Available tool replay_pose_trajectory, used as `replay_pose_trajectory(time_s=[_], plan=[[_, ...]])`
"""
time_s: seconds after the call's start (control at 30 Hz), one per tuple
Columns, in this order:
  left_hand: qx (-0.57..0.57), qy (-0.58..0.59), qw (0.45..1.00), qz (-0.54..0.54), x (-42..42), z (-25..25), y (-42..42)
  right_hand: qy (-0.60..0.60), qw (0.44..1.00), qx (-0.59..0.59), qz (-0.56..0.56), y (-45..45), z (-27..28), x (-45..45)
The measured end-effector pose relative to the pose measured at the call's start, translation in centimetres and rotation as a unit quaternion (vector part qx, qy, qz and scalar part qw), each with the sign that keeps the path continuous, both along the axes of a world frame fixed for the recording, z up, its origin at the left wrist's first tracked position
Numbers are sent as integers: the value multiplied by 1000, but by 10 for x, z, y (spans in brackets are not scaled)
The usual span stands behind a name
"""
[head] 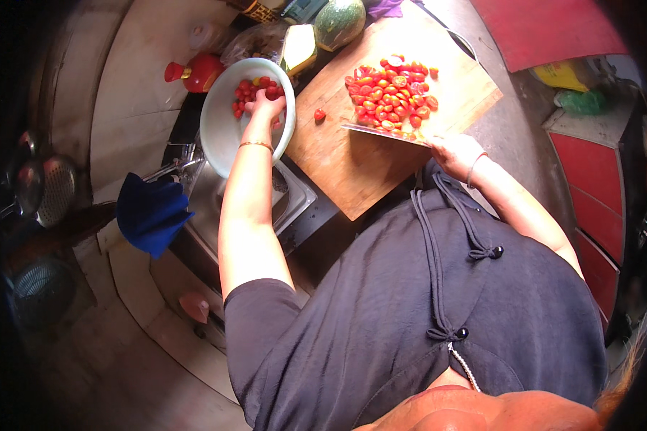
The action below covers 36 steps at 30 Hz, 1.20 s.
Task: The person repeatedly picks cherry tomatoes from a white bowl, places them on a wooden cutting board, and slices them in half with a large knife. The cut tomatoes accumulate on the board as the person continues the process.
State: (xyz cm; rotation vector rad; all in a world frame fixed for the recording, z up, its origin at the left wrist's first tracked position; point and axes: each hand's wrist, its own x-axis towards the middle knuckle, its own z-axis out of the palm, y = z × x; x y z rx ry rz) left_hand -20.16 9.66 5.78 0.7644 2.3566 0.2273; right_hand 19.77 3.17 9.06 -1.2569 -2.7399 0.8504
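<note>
My left hand (267, 105) reaches into a pale round bowl (220, 137), among whole cherry tomatoes (245, 89). Its fingertips are partly hidden by the tomatoes, so a grasp on one cannot be made out. In my right hand (455, 153) is the handle end of a kitchen knife (385, 133), its blade lying across a wooden cutting board (334, 172). Just beyond the blade is a pile of cut cherry tomatoes (391, 97), some with the cut face up. One lone cherry tomato (319, 114) sits on the board between bowl and pile.
Behind the bowl are a green squash (339, 24), a cut squash piece (300, 48) and a red bottle (202, 73). The bowl is above a metal sink (296, 188) with a faucet (188, 159). A blue cloth (152, 213) hangs at left; red drawers (587, 172) stand right.
</note>
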Motion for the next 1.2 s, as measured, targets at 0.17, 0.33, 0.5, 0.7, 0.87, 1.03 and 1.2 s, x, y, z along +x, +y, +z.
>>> replay_pose_trajectory(time_s=[0.17, 0.33, 0.5, 0.7, 0.87, 1.03, 1.2], plan=[[-35, 87, 988, -120, -15, -25, -14, -7, 1000, -6, 8, 1, 1, -3], [14, 80, 986, -147, -9, -13, -10, -15, 999, -36, -4, 2, -4, -2], [50, -133, 989, -44, -39, -19, -21, -23, 998, -45, 23, 5, -9, -4], [76, -333, 933, 117, -49, -14, -25, -49, 996, -74, -4, 8, 0, -5], [119, -477, 837, 241, -59, -10, -28, 10, 999, -47, 18, 9, 0, -2], [214, -561, 761, 245, -64, 2, -36, 0, 999, -46, 11, 9, 8, -4], [379, -515, 767, 60, -15, 66, -56, -9, 999, -47, 13, 11, 6, -3]])
